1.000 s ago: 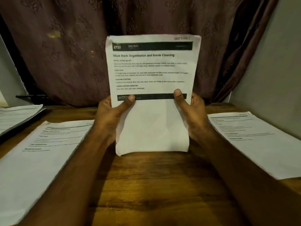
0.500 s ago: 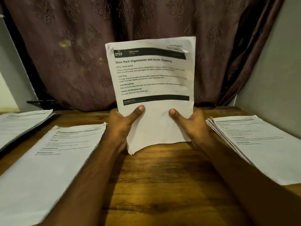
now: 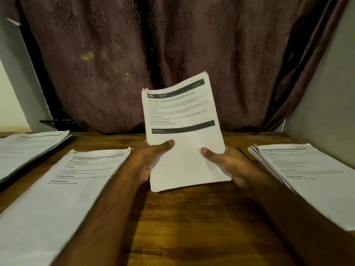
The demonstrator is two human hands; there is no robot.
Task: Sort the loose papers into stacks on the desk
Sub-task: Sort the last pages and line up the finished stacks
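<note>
Both hands, left (image 3: 151,160) and right (image 3: 228,166), pinched the paper bundle (image 3: 184,131), long axis upright, top leaning away; heading read "Shoe Rack Organization".

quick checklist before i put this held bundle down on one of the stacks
1. Grip: left hand and right hand both hold the bundle, thumbs on top: ok.
2. Heading readable for sorting: blurred here: cannot tell.
3. Matching stack: text on the near left stack, far left stack and right stack too small: cannot tell.
4. Right stack tidy: edges fanned out: not ok.
5. Bare desk below the bundle: ok.
</note>
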